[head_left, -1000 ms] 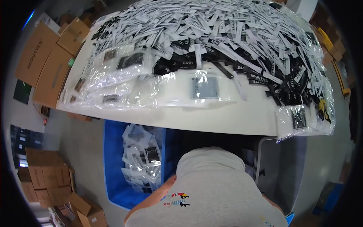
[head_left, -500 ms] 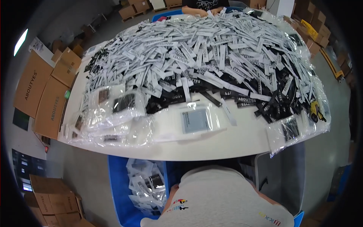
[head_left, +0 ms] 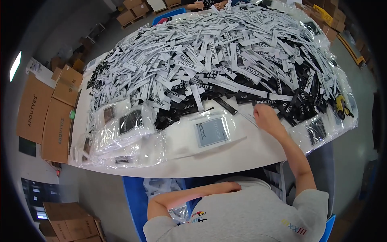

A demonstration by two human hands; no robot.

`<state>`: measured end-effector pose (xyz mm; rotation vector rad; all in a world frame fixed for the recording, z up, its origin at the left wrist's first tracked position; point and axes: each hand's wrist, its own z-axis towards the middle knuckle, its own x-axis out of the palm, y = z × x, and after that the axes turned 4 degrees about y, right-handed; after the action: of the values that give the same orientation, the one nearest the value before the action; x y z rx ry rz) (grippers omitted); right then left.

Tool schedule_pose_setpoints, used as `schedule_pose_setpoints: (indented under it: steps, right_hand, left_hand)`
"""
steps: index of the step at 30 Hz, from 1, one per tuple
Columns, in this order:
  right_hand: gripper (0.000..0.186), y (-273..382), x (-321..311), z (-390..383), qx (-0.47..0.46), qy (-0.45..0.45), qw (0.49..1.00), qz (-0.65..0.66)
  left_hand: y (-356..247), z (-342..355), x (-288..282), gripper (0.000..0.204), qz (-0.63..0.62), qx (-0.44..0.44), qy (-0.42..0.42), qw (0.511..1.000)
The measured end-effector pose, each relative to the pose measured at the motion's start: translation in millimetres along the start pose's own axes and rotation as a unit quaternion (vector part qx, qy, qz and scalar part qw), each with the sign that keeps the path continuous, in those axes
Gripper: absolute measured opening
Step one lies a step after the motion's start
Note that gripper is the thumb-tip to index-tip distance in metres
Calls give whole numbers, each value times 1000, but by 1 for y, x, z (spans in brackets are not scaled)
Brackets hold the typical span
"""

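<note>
My right hand (head_left: 267,117) reaches over the table to the near edge of a large heap of slim packets. Its fingers are curled closed beside a thin white strip (head_left: 246,117), and what they grip is hidden. Black packets (head_left: 267,102) lie just beyond the fingertips. My left hand (head_left: 230,186) is held low in front of my shirt, below the table edge, its fingers mostly out of sight. Between the hands and the heap, a clear plastic bag with a grey-blue printed panel (head_left: 212,132) lies flat on the white table (head_left: 193,167).
Stacked clear bags (head_left: 128,125) lie at the left, another (head_left: 315,132) at the right near yellow-and-black scissors (head_left: 342,105). A blue bin (head_left: 135,201) holding bagged items stands below the table. Across the table, another person's hands (head_left: 197,5) show. Cardboard boxes (head_left: 35,109) stand left.
My right arm has come up from below the table edge and out to the black packets. My left forearm has risen across my front. The view has tilted slightly.
</note>
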<state>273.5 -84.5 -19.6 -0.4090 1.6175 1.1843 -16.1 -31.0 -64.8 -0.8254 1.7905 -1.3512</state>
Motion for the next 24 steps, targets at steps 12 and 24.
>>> schedule_pose_setpoints:
  steps: [12, 24]
  right_hand:
    - [19, 65, 39, 88, -104, -42, 991, -78]
    - [33, 105, 85, 120, -118, -92, 989, -11]
  left_hand:
    - [17, 0, 21, 24, 268, -76, -67, 958]
    - [-33, -16, -89, 47, 475, -72, -459, 748]
